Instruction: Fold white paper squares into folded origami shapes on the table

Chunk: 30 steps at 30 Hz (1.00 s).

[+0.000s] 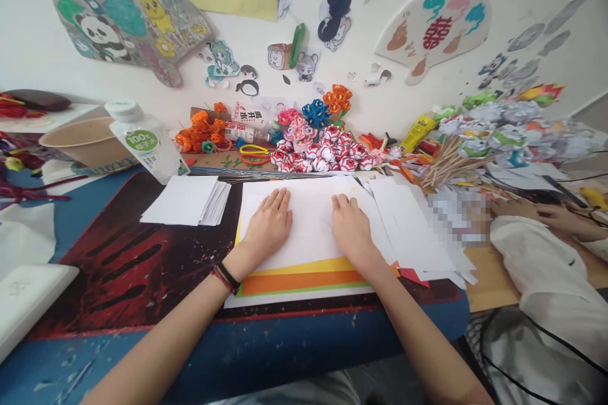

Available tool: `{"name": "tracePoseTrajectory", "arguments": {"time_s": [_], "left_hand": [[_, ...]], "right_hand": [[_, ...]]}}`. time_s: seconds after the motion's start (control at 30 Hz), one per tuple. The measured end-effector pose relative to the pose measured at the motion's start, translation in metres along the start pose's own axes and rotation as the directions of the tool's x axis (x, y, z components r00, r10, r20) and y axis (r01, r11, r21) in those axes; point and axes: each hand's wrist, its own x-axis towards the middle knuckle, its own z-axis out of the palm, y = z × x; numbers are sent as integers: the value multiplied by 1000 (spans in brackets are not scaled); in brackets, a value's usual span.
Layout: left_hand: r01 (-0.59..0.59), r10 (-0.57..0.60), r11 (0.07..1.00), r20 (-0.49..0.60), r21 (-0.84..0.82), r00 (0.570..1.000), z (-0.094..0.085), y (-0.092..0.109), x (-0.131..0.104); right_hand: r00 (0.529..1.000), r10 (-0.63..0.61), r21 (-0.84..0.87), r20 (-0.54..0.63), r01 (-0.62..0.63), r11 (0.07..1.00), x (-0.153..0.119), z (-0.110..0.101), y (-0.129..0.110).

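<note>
My left hand (268, 226) lies flat on a white sheet of paper (299, 243), its fingers stretched out and close together. On the right part of the same sheet rests my right hand (351, 228), fingers somewhat bent against the paper, thumb hidden. A faint line or crease crosses the sheet between the hands. Yellow, orange (299, 280) and green sheets show as bands along the near edge, over another white sheet. To the left sits a stack of small white paper squares (185, 200). More loose white sheets (411, 224) spread out beside my right hand.
A dark red-black mat (123, 259) covers the blue tabletop. A white bottle (147, 145) and a brown paper bowl (78, 141) stand at the back left. Handmade flowers (327, 150) line the wall. At the right is another person's sleeve (532, 259), with hands beyond it.
</note>
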Motion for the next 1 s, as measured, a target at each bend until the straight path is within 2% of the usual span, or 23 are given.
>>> {"name": "tracePoseTrajectory", "arguments": {"time_s": [0.13, 0.2, 0.3, 0.43, 0.5, 0.6, 0.7, 0.9, 1.0], "left_hand": [[-34, 35, 998, 29, -53, 999, -9, -7, 6], [-26, 30, 995, 35, -92, 999, -15, -12, 10], [27, -24, 994, 33, -108, 999, -23, -16, 16], [78, -64, 982, 85, -170, 994, -26, -22, 23], [99, -67, 970, 148, -221, 987, -26, -25, 26], [103, -57, 964, 185, -246, 981, -27, -28, 29], [80, -40, 958, 148, -274, 988, -32, -26, 30], [0, 21, 947, 64, -322, 998, -45, -11, 29], [-15, 44, 939, 77, -345, 996, -50, -7, 28]], "right_hand": [[1000, 9, 63, -17, -8, 998, 0, 4, 11], [998, 21, 124, -67, -13, 992, 3, 5, 12], [982, -70, 293, -173, 120, 949, 17, 5, 9], [914, -333, 533, -230, 405, 743, 47, 5, -3], [881, -408, 611, -242, 464, 641, 60, 5, -8], [869, -404, 665, -284, 482, 571, 71, 5, -13], [871, -383, 687, -306, 481, 544, 72, 7, -13], [915, -345, 801, -209, 362, 476, 65, 8, -5], [922, -338, 815, -190, 340, 469, 60, 3, -3]]}}
